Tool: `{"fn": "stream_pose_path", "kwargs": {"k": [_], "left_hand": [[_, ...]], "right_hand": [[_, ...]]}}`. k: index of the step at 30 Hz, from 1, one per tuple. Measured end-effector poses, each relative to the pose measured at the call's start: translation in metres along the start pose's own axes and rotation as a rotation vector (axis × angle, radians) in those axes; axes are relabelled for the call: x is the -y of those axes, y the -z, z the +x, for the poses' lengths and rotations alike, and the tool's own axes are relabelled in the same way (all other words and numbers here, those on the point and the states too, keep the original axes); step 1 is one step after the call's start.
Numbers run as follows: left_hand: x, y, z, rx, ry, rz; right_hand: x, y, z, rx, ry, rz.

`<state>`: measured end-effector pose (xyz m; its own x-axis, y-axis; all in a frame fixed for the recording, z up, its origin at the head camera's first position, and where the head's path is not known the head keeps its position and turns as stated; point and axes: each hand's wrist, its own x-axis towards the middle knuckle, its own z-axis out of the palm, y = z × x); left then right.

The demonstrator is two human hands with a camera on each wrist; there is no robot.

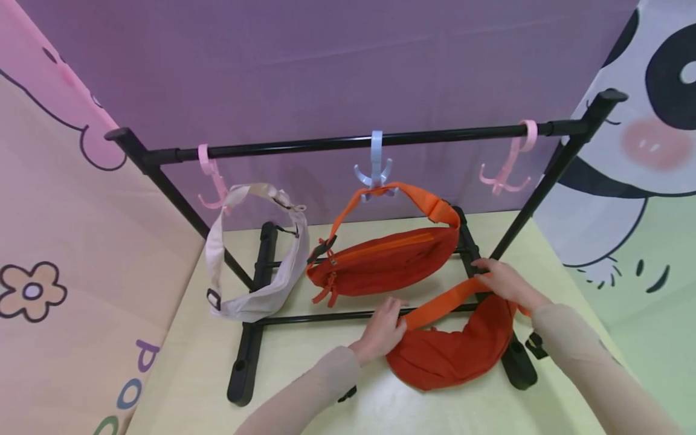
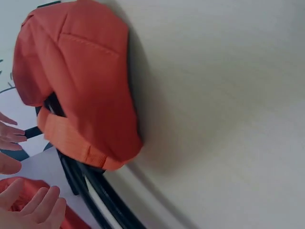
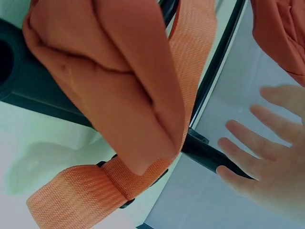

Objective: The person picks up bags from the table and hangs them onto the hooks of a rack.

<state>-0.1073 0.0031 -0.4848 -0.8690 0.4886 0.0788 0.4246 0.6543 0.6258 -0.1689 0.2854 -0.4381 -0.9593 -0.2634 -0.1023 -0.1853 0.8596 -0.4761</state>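
Note:
A red waist bag (image 1: 451, 356) with a wide orange strap (image 1: 443, 305) is at the right of the rack, its lower edge apparently just over the table. By the strap's left end is my left hand (image 1: 385, 326); its fingers (image 2: 40, 202) look loosely extended in the left wrist view. Close to the strap's right end is my right hand (image 1: 508, 283). In the right wrist view its fingers (image 3: 257, 136) are spread, beside the orange webbing (image 3: 195, 52). Whether either hand touches the strap is hard to tell.
A black rack (image 1: 315, 145) bears a blue hook (image 1: 376, 163) with another red bag (image 1: 388, 260) hanging, a left pink hook (image 1: 214, 178) with a white bag (image 1: 288, 284), and a bare right pink hook (image 1: 511, 163). Black feet (image 1: 247, 362) rest on the pale table (image 1: 190, 350).

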Motion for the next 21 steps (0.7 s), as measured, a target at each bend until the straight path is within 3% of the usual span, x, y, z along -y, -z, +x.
{"fn": "stream_pose_path", "kwargs": {"k": [5, 12, 21], "left_hand": [[0.0, -0.009, 0.001, 0.006, -0.013, 0.062], [-0.001, -0.018, 0.004, 0.01, -0.008, 0.127], [-0.001, -0.023, 0.006, 0.025, 0.015, 0.163]], "right_hand": [[-0.003, -0.006, 0.005, 0.071, 0.024, -0.05], [-0.004, -0.012, 0.011, 0.159, -0.014, -0.084], [-0.005, -0.018, 0.014, 0.192, -0.009, -0.137]]}}
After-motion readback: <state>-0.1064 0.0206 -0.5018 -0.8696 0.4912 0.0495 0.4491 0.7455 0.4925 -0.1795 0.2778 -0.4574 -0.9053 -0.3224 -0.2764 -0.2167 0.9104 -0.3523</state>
